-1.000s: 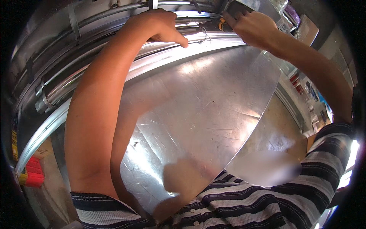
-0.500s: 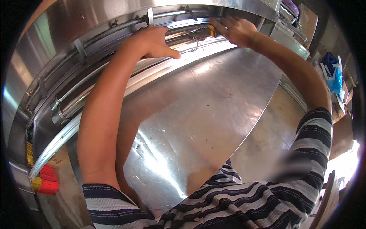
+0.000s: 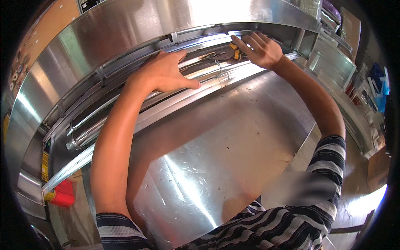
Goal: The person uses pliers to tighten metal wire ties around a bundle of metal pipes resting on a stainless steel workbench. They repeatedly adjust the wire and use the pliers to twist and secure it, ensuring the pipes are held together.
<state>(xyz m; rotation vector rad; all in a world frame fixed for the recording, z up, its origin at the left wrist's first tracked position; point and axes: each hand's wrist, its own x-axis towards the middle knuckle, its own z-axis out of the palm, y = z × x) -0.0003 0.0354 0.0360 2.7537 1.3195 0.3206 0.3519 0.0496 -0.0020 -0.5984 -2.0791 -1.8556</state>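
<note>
My left hand (image 3: 164, 71) is spread over a set of long metal tubes (image 3: 93, 130), its thumb well apart from the fingers. Some of its fingertips drop out of sight behind the hand. Farther right, my right hand (image 3: 263, 51) reaches into the same metal recess with its fingers apart. Just beside its thumb is a small yellow and black object (image 3: 236, 51), whose kind I cannot make out. A dark grey item with a loop of thin wire (image 3: 218, 68) lies between the hands on the tubes. Neither hand visibly grips anything.
A large shiny sheet of metal (image 3: 208, 141) slopes between me and the tubes, with a pale metal strip (image 3: 68, 170) along its far side. A curved steel panel (image 3: 137, 25) rises behind. Red plastic (image 3: 64, 193) sits low left; clutter (image 3: 377, 87) fills the right side.
The view has shifted, so the recess sits lower in the picture and more of the steel panel shows. Both hands stay over about the same places, the right hand slightly turned.
</note>
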